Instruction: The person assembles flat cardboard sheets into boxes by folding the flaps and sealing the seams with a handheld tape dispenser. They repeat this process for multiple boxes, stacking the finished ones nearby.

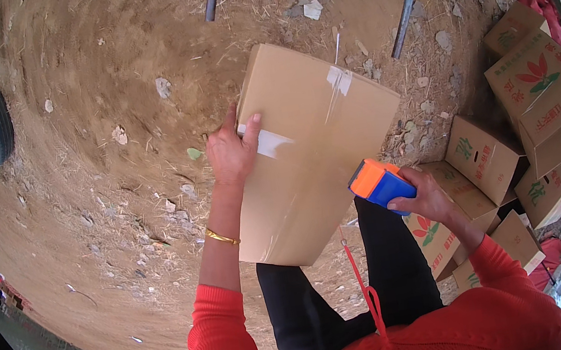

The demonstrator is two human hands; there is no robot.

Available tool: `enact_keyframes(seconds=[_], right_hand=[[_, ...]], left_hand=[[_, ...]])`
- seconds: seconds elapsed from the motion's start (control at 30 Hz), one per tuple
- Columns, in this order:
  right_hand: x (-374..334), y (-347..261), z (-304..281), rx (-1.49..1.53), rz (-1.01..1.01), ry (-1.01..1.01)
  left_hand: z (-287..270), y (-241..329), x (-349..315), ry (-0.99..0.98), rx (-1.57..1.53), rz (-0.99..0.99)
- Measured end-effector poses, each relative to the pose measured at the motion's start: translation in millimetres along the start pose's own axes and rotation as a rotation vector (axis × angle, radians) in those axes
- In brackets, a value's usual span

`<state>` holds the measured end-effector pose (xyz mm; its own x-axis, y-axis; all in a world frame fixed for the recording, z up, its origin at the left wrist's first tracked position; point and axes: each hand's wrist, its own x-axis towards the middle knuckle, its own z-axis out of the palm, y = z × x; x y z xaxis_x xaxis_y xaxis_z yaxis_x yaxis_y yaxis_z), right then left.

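Head view: from where I stand, right hand [427, 196] grips an orange-and-blue tape dispenser [379, 181], cardboard carton [316, 143] at its ten o'clock, long axis one-to-seven; left hand [234, 154] is nearer, holding the nine-o'clock edge.

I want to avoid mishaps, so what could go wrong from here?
1. Only the left hand is on the cardboard box, at one edge, so it could shift if pushed.
2. The tape near the far edge looks wrinkled and might peel.
3. The right hand, holding the orange-and-blue tool, is on the same side as the jumbled boxes; a wide swing might knock them.
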<state>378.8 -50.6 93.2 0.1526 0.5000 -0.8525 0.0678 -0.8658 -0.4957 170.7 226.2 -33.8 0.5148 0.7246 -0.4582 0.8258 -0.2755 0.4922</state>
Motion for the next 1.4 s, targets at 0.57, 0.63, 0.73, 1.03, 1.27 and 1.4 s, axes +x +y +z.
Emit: enact_keyframes(seconds=[0.57, 0.63, 0.73, 1.03, 1.27, 1.4], right_hand=[[98, 187, 6, -0.022, -0.432, 0.030], [115, 194, 21, 0.042, -0.530, 0.052], [140, 198, 38, 0.036, -0.589, 0.056], [209, 219, 72, 0.004, -0.428, 0.040], [217, 233, 72, -0.086, -0.384, 0.092], [224, 219, 59, -0.159, -0.252, 0.011]], left_hand=[[-2, -23, 3, 0.092, -0.052, 0.081], [-5, -25, 3, 0.065, 0.006, 0.031], [-7, -20, 0, 0.041, -0.003, -0.016], [-12, -40, -1, 0.088, -0.099, -0.115], [-10, -17, -6, 0.100, 0.070, -0.233], [-6, -18, -8, 0.168, 0.107, -0.137]])
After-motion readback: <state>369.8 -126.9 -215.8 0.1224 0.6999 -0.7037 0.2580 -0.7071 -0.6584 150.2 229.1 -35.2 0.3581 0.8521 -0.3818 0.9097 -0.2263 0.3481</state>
